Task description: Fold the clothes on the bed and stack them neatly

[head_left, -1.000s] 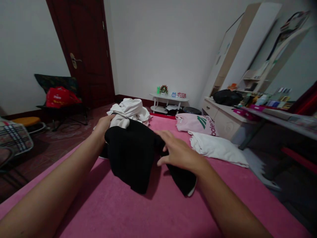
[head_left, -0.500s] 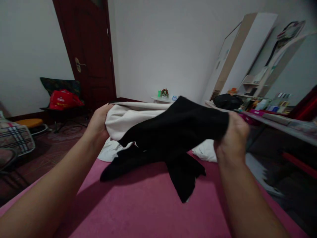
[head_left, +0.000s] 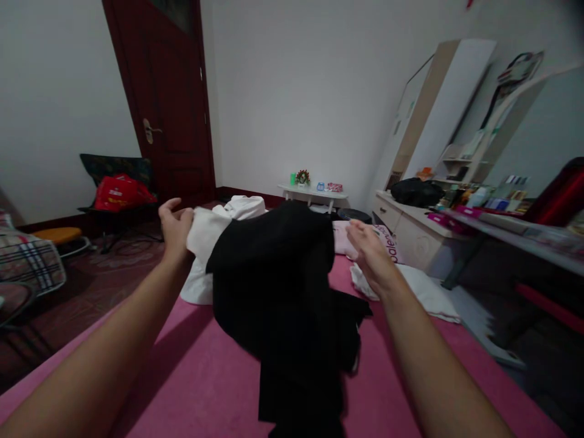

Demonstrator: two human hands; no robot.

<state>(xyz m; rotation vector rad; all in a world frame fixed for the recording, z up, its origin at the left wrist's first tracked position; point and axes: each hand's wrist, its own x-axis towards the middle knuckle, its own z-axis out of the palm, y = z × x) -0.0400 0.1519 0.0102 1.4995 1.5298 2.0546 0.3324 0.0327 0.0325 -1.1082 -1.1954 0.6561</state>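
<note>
A black and white garment [head_left: 278, 286] hangs above the pink bed [head_left: 182, 377], its black part draping down toward me. My left hand [head_left: 174, 226] is closed on the white end of this garment at its upper left. My right hand [head_left: 370, 255] is open beside the garment's right edge, fingers spread, holding nothing. Behind the garment lies a heap of white clothes [head_left: 241, 208].
A pink printed shirt [head_left: 387, 240] and a white folded garment [head_left: 424, 295] lie on the bed's right side. A dark red door [head_left: 168, 103], a chair with a red bag [head_left: 119, 191], a small white table [head_left: 314, 193] and a cluttered dresser [head_left: 424, 219] stand beyond.
My right hand has let go of the black end and opened. The black part has dropped and now hangs down. My left hand keeps its hold on the white end.
</note>
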